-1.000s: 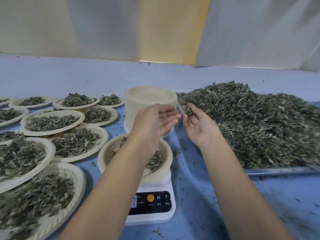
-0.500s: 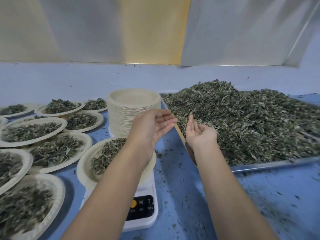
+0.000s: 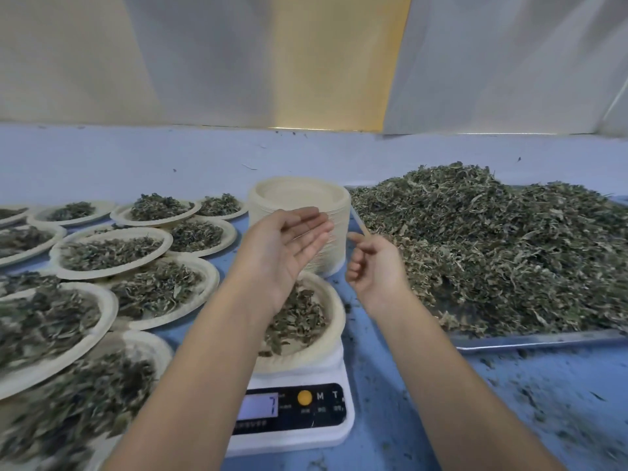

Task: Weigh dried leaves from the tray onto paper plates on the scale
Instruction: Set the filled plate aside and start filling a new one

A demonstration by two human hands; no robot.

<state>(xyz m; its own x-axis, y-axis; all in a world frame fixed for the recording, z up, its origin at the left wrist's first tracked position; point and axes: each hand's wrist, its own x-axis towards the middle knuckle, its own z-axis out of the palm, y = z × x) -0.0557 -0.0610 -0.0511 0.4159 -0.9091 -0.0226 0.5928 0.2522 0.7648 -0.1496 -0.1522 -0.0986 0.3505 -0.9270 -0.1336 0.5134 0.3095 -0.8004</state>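
A white digital scale [image 3: 299, 433] stands at the front centre with a paper plate [image 3: 335, 321] on it, partly filled with dried leaves [image 3: 302, 317]. My left hand [image 3: 285, 253] hovers over that plate, palm up and fingers straight, with nothing in it. My right hand [image 3: 373, 266] is just right of the plate, beside the left edge of the metal tray [image 3: 537, 339]. Its fingers are loosely curled and I see no leaves in them. The tray carries a big heap of dried leaves [image 3: 492, 249].
A tall stack of unused paper plates [image 3: 299, 195] stands behind the scale, right by my hands. Several filled plates [image 3: 112, 253] cover the blue table's left side. Leaf crumbs litter the table [image 3: 509, 402] at the front right.
My right hand, which pinched a few leaves one second ago, has pulled back from the tray edge and shows none now. My left hand stays open over the plate. The view has shifted.
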